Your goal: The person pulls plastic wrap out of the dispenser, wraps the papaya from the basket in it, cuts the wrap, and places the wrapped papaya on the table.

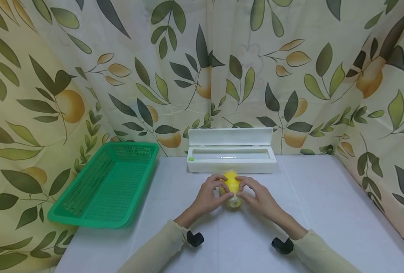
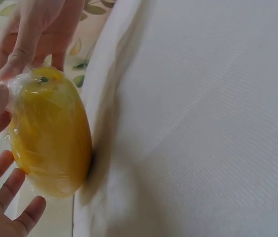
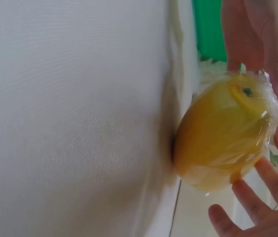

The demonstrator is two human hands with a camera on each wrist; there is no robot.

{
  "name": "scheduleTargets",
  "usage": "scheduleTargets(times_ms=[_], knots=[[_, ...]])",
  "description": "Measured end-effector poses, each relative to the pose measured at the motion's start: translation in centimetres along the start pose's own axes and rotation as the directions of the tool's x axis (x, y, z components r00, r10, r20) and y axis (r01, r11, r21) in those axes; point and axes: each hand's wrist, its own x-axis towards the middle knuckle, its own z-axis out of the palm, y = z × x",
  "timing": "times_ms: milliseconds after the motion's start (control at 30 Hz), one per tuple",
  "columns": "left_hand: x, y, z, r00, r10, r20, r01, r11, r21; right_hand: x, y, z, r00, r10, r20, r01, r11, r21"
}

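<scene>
A yellow oval fruit [image 1: 232, 184] with a small green stem spot lies on the white tabletop, wrapped in clear cling film [image 3: 272, 106]. From its left side my left hand [image 1: 211, 193] pinches the film at the near, stem end between thumb and forefinger. My right hand [image 1: 259, 197] does the same from the right, both thumbs meeting over the gathered film. In the left wrist view the left hand's other fingers [image 2: 8, 190] spread beside the fruit [image 2: 55, 138]. The right hand's lower fingers [image 3: 250, 197] are likewise spread along it in the right wrist view.
Just behind the fruit stands a white cling film dispenser [image 1: 231, 167], its lid [image 1: 230, 136] raised and a roll inside. A green plastic basket [image 1: 92, 223] sits at the left table edge. Leaf-patterned curtain [image 1: 202, 94] encloses the back and sides of the table.
</scene>
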Motion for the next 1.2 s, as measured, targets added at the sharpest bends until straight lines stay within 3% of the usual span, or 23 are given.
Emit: scheduleTargets(times_ms=[200,400,633,867,1200], knots=[[0.3,0.1,0.5,0.998,-0.060,0.011,0.059,0.998,0.034,0.2,0.4,-0.1,0.999,0.035,0.006,-0.035,0.999,0.018],[0.5,-0.3,0.8,0.996,-0.078,0.044,0.077,0.997,0.018,0.5,0.9,0.1,0.999,0.049,-0.019,-0.048,0.997,0.061],[1.0,-0.7,1.0,0.991,-0.113,0.067,0.113,0.994,-0.001,0.7,1.1,0.3,0.999,0.024,-0.040,-0.022,0.999,0.043],[1.2,-0.8,0.7,0.984,-0.153,0.089,0.156,0.987,-0.026,0.4,1.2,-0.3,0.998,0.061,-0.029,-0.059,0.997,0.050],[1.4,-1.1,1.1,0.992,-0.118,0.052,0.120,0.992,-0.031,0.6,1.1,-0.2,0.999,0.049,-0.020,-0.048,0.998,0.032]])
